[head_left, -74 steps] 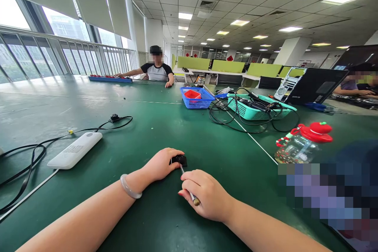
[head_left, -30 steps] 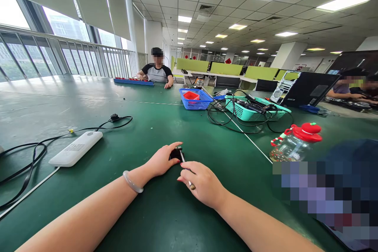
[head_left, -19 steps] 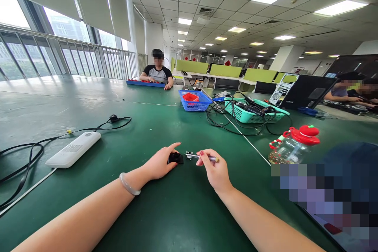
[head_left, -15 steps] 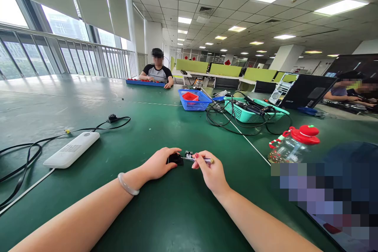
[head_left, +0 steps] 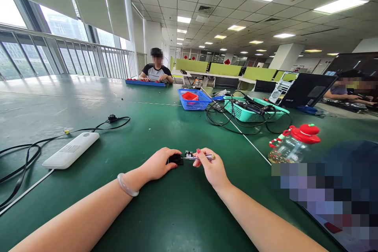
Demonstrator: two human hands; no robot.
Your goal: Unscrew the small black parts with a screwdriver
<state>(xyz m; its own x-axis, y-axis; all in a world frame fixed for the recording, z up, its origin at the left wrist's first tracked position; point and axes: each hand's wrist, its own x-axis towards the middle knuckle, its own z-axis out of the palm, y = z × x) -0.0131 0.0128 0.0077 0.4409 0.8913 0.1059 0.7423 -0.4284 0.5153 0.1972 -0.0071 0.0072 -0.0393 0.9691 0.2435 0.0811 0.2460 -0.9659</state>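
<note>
My left hand (head_left: 161, 163) rests on the green table and grips a small black part (head_left: 176, 159) between thumb and fingers. Its exact kind is too small to make out. In my right hand (head_left: 213, 169) is a screwdriver (head_left: 209, 157) with a clear handle, pinched by thumb and fingers and lying nearly level. The thin shaft points left, its tip meeting the right side of the black part. Just behind the shaft stands a small black-and-white piece with prongs (head_left: 188, 153), close to my right fingertips.
A white power strip (head_left: 72, 150) with black cables lies left. Ahead are a blue basket (head_left: 195, 104) and a teal basket (head_left: 248, 116) of cables. A red-lidded bottle (head_left: 295, 145) stands right. Across the table sits a person (head_left: 156, 71) by a blue tray (head_left: 144, 82).
My right hand and the screwdriver have shifted very slightly, with the fingers rolled a little on the handle. My left hand stays put. The person opposite has moved their hands.
</note>
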